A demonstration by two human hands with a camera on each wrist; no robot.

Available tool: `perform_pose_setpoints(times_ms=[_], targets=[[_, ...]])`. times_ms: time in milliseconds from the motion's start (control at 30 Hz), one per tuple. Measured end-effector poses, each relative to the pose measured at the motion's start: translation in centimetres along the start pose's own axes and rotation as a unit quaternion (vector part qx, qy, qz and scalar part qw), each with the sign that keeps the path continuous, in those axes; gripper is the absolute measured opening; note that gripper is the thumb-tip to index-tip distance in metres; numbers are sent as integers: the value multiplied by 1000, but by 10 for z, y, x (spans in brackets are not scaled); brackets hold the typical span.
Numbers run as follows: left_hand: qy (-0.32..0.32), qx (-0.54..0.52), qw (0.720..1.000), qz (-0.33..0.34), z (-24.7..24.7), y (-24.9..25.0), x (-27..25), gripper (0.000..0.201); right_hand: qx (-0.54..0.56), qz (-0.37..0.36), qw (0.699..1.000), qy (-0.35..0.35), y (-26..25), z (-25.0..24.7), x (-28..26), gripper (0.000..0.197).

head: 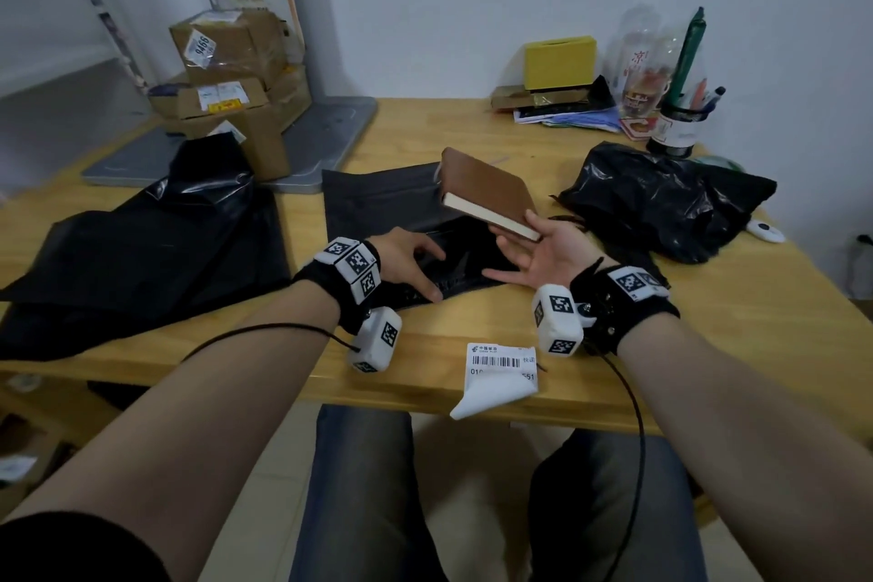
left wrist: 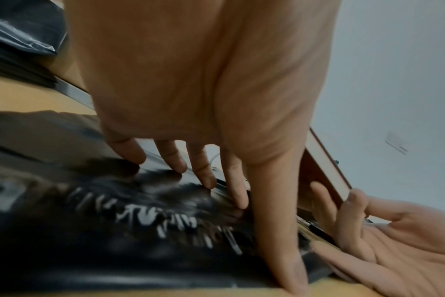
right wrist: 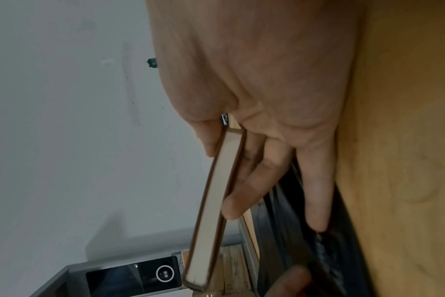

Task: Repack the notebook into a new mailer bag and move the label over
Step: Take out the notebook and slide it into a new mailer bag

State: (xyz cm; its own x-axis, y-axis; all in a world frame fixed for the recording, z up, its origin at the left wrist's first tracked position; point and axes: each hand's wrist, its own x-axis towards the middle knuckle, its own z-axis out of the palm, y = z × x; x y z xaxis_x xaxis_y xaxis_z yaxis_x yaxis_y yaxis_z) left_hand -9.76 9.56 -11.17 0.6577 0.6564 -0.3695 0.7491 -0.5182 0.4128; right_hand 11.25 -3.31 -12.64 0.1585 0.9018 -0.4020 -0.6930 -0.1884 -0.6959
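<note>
My right hand (head: 529,241) is palm up and pinches a brown notebook (head: 491,189) by its near corner, thumb on the cover and fingers underneath. The notebook (right wrist: 211,211) is lifted and tilted just above a flat dark mailer bag (head: 378,199) at the middle of the table. My left hand (head: 418,262) presses on the bag's near end with fingers spread and fairly straight (left wrist: 203,172), thumb along the edge. The bag (left wrist: 114,221) has white print and is blurred in the left wrist view. A white barcode label (head: 500,366) lies curled at the table's front edge, half over it.
A crumpled black bag (head: 661,199) lies to the right, and a pile of black bags (head: 141,250) to the left. Cardboard parcels (head: 226,61) sit on a grey platform (head: 330,128) at the back left. A yellow box (head: 560,61), bottles and a pen holder (head: 675,128) stand at the back right.
</note>
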Motion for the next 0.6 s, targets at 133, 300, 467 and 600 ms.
perform_pose_setpoints(times_ms=[133,300,467,600], targets=[[20,-5,1000,-1,4,-3,5,63,3,-15,1000,-8,4,-5,5,22],[65,-31,997,15,10,-2,5,25,44,-20,998,-34,3,-17,6,30],[84,-44,996,4,10,3,4,15,67,-20,996,-55,3,-23,6,34],[94,-27,995,-25,12,10,1,16,82,-21,995,-61,4,-24,5,35]])
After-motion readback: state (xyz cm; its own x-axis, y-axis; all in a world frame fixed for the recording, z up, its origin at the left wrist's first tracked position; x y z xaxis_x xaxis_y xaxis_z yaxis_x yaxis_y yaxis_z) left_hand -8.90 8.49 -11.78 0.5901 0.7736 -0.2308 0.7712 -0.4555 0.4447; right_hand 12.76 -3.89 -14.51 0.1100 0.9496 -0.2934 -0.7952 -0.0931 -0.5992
